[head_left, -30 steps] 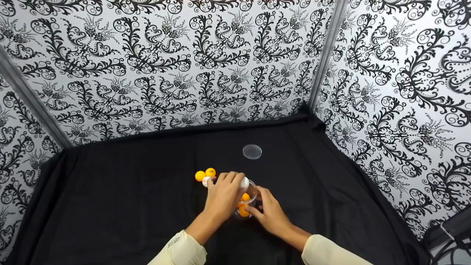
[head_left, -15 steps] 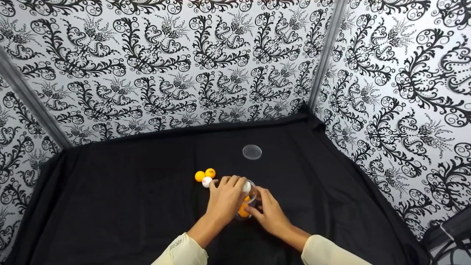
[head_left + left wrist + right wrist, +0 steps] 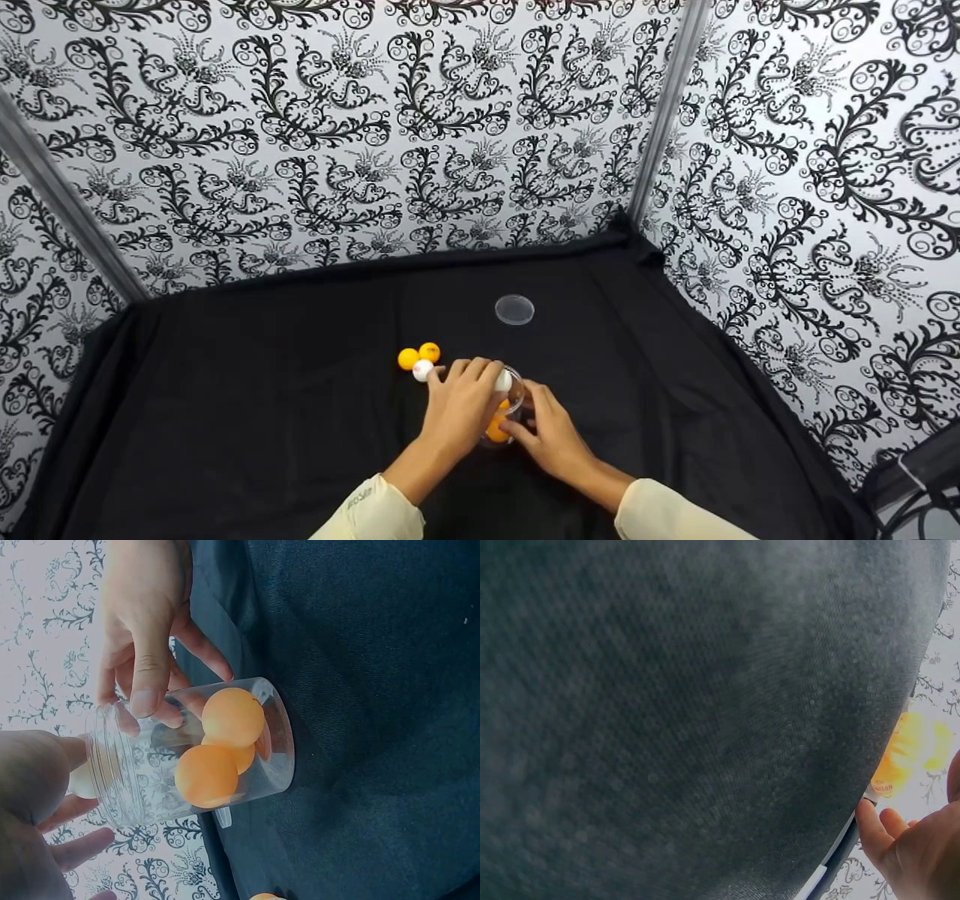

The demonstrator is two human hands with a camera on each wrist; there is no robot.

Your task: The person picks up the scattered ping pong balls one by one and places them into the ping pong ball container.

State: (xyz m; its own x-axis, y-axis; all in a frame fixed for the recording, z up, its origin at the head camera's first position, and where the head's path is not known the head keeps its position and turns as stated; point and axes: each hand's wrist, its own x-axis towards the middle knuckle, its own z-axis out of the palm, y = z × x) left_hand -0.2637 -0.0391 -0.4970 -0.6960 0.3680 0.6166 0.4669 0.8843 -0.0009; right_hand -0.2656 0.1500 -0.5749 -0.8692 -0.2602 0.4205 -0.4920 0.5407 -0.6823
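Note:
A clear plastic jar (image 3: 161, 802) stands on the black cloth with several orange table tennis balls (image 3: 206, 776) inside, at its bottom. My right hand (image 3: 559, 439) grips the jar from the right, thumb on the near side and fingers behind it. Over the jar's mouth, my left hand (image 3: 461, 405) holds a white table tennis ball (image 3: 502, 381). In the left wrist view this ball shows at the threaded rim, partly hidden by the left hand (image 3: 30, 795). The right wrist view catches only part of the right hand (image 3: 922, 847) beside blurred orange balls (image 3: 900, 754).
Two orange balls (image 3: 408, 359) and one white ball (image 3: 423, 370) lie together on the black cloth (image 3: 262, 420), left of the jar. A clear round lid (image 3: 514, 309) lies flat farther back. Patterned walls (image 3: 337, 150) stand behind and beside the table.
My left hand has shifted slightly right and nearer, taking the white ball down to the jar's mouth. Over the last half second both hands stay nearly still.

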